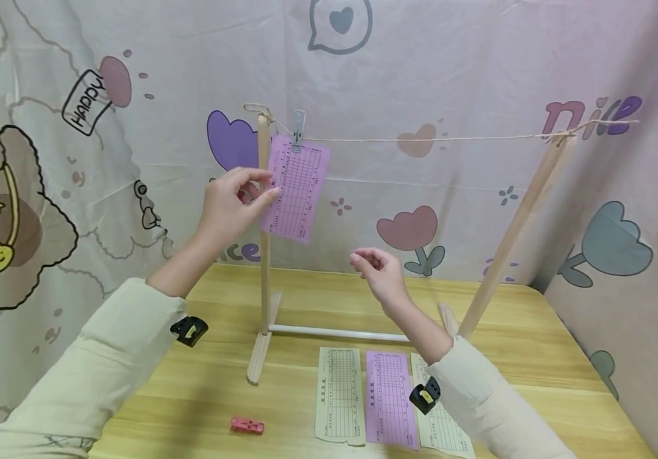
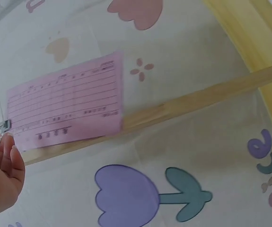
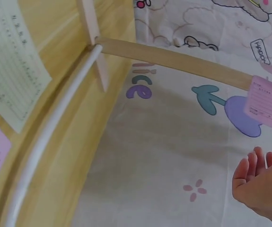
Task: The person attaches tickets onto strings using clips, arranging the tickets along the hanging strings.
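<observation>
A pink printed slip (image 1: 300, 194) hangs from a string (image 1: 398, 139) by a clear clothespin (image 1: 298, 131), near the left wooden post (image 1: 265, 274). My left hand (image 1: 236, 203) is at the slip's left edge, its thumb and forefinger apart and overlapping the paper in the head view. In the left wrist view that hand (image 2: 3, 175) has loosely bent fingers beside the clothespin (image 2: 3, 126); contact with the paper cannot be made out. My right hand (image 1: 382, 274) is raised in the air below the string, fingers loosely bent, holding nothing.
A red clothespin (image 1: 247, 425) lies on the wooden table (image 1: 191, 382). In front of the stand lie a pale green slip (image 1: 339, 395), another pink slip (image 1: 391, 398) and a pale slip (image 1: 446, 430) partly behind my right forearm. A white rod (image 1: 340, 333) joins the posts low down.
</observation>
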The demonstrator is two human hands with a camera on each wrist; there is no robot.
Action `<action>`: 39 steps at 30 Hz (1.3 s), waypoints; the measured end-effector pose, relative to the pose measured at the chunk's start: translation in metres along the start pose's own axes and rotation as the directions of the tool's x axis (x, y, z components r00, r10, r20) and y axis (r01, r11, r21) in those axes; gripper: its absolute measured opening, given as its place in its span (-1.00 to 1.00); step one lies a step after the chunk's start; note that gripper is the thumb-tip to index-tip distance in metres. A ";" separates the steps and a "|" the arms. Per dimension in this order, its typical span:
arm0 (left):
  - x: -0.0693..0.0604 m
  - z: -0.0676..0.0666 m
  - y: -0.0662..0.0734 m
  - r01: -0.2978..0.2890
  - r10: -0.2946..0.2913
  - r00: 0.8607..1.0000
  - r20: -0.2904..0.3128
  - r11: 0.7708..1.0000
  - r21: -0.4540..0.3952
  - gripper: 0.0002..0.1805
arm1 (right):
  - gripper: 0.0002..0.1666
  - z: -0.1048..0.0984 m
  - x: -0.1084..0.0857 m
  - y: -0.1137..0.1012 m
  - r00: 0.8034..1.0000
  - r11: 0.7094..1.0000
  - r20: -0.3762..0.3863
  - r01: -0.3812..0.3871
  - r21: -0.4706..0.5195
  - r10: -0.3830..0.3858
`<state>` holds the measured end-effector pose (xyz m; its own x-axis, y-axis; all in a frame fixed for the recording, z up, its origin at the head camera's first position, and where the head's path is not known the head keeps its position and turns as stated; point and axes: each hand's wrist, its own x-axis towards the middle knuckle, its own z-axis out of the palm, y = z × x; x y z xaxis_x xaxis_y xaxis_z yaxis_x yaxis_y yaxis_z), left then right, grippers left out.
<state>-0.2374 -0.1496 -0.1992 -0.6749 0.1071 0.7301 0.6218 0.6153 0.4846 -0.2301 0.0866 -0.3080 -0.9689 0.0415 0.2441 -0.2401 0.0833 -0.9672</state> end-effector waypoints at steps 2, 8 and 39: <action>-0.007 0.002 -0.003 0.005 -0.005 1.000 0.001 1.000 0.001 -0.70 | -0.77 -0.002 -0.004 0.005 1.000 1.000 0.004 -0.008 -0.013 0.008; -0.028 0.009 -0.013 -0.003 0.003 1.000 0.001 1.000 -0.009 -0.72 | -0.77 -0.004 -0.020 0.023 0.999 0.999 0.006 -0.033 -0.036 0.033; -0.162 0.026 -0.091 0.150 -0.156 0.981 0.117 0.987 0.052 -0.78 | -0.76 -0.020 -0.102 0.125 0.957 0.949 0.000 -0.287 -0.128 0.289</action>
<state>-0.1947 -0.2020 -0.3741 -0.8053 0.1007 0.5842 0.4915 0.6644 0.5630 -0.1601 0.1124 -0.4529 -0.9969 0.0641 -0.0460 0.0577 0.1945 -0.9792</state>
